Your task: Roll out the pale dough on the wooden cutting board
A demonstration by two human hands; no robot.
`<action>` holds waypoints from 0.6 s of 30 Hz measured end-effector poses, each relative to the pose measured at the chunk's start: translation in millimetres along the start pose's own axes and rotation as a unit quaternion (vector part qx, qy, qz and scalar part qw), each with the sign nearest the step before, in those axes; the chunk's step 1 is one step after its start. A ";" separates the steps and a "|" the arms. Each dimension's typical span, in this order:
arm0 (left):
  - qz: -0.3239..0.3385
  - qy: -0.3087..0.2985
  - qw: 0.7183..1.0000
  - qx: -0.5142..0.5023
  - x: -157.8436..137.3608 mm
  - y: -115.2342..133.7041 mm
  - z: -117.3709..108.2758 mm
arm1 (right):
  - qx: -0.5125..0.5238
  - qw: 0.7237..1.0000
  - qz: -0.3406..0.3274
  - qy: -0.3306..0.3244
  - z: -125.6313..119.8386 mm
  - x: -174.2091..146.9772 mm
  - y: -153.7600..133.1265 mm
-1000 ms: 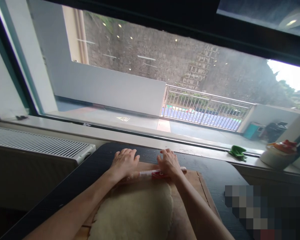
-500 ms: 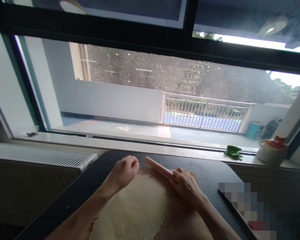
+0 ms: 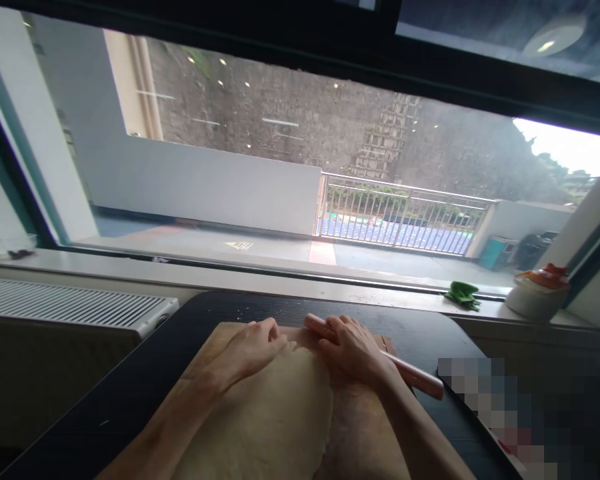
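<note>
A wide, thin sheet of dough (image 3: 275, 413) lies over a wooden board (image 3: 215, 343) on the dark table. At the dough's far edge, my left hand (image 3: 257, 343) has its fingers curled together, and they appear to pinch the rim; the fingertips are partly hidden. My right hand (image 3: 353, 347) is wrapped over a pinkish rolling pin (image 3: 417, 377), which lies slantwise across the board's far right part. One end of the pin shows past my fingers and the other sticks out over the dark tabletop. My right forearm passes over the board's right side.
Beyond the dark table (image 3: 260, 305) runs a white windowsill (image 3: 290, 285) with a green crumpled item (image 3: 463, 295) and a pale pot with an orange top (image 3: 539, 293). A white radiator (image 3: 80, 307) stands at left. A blurred-out patch covers the right side.
My right hand has slid along the rolling pin, and more of the pin now shows to its right. My left hand has moved onto the dough's far edge. The view has tilted down slightly.
</note>
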State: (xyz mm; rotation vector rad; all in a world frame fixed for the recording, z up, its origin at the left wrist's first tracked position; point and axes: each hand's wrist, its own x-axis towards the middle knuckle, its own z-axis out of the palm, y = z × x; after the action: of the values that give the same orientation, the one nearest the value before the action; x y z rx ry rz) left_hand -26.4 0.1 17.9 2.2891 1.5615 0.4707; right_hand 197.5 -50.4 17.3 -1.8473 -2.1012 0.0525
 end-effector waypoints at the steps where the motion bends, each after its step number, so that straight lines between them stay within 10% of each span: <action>1: -0.003 -0.015 1.000 -0.023 -0.1 -0.5 -1.1 | 0.005 1.000 -0.007 0.024 4.6 1.0 -4.2; 6: 0.049 -0.080 0.988 -0.123 -0.4 3.6 -4.2 | 0.051 0.990 -0.069 0.110 14.4 -6.0 -19.3; 18: 0.033 -0.122 0.965 -0.232 -14.0 16.2 -25.6 | 0.132 0.985 -0.080 0.077 8.6 -14.9 -21.7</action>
State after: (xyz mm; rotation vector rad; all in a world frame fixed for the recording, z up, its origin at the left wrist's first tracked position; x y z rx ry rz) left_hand -29.2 -16.4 46.7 1.9550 1.1181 0.4896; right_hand 175.8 -66.5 11.2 -1.4777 -2.0188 0.1385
